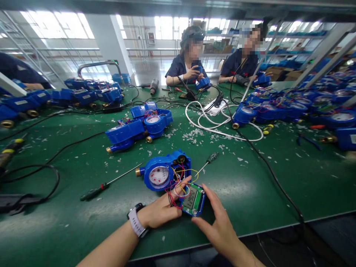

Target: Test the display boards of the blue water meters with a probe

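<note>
In the head view, a blue water meter lies on the green bench, its round dial up and its side compartment uncovered. Red, yellow and white wires run from it to a green circuit board with a small digital display. My left hand, wearing a watch, is closed at the board's left side, its index finger among the wires. Around the right edge of the board curve the thumb and fingers of my right hand. A long screwdriver lies left of the meter, and a shorter screwdriver beyond it to the right.
More blue meters lie ahead, with piles at right and left. Cables and a white power strip cross the bench. Plastic scraps are scattered about. Two people work opposite. Blue-handled pliers lie at right.
</note>
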`<state>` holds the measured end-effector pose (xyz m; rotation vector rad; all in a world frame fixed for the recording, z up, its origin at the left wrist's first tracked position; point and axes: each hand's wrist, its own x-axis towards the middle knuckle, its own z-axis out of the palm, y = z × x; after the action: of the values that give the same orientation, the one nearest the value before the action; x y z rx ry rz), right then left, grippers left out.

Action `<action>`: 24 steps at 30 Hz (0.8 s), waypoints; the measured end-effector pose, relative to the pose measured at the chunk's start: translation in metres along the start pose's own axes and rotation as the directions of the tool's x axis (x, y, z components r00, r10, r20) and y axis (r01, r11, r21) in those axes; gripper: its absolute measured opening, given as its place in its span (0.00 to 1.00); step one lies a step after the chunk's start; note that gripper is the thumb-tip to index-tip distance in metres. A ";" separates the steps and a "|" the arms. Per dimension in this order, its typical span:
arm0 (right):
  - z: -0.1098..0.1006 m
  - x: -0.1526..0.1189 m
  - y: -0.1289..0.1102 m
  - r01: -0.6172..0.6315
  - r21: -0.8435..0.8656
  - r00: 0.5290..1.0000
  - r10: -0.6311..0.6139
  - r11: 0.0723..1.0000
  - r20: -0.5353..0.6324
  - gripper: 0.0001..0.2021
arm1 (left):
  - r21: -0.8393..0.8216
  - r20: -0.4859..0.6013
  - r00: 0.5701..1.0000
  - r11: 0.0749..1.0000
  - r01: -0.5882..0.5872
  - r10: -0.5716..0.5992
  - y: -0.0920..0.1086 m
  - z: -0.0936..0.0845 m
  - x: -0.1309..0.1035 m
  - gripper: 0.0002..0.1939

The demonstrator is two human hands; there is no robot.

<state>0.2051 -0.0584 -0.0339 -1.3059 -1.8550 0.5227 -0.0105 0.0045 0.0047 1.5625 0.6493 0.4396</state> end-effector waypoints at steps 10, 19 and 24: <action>-0.001 -0.003 -0.001 0.053 -0.018 0.998 -0.053 0.998 -0.014 0.32 | -0.145 0.016 0.999 0.989 -0.028 0.031 -0.003 0.001 0.000 0.41; -0.002 -0.002 -0.002 0.066 -0.038 0.997 -0.067 0.997 -0.025 0.32 | -0.087 -0.010 1.000 0.996 -0.013 0.012 -0.004 0.000 -0.001 0.37; -0.002 -0.002 -0.001 0.072 -0.053 0.997 -0.074 0.996 -0.033 0.32 | -0.067 0.002 1.000 0.998 -0.021 0.022 -0.006 -0.001 -0.001 0.38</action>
<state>0.2066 -0.0609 -0.0329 -1.2674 -1.8914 0.4136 -0.0129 0.0049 -0.0011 1.5077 0.6100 0.4703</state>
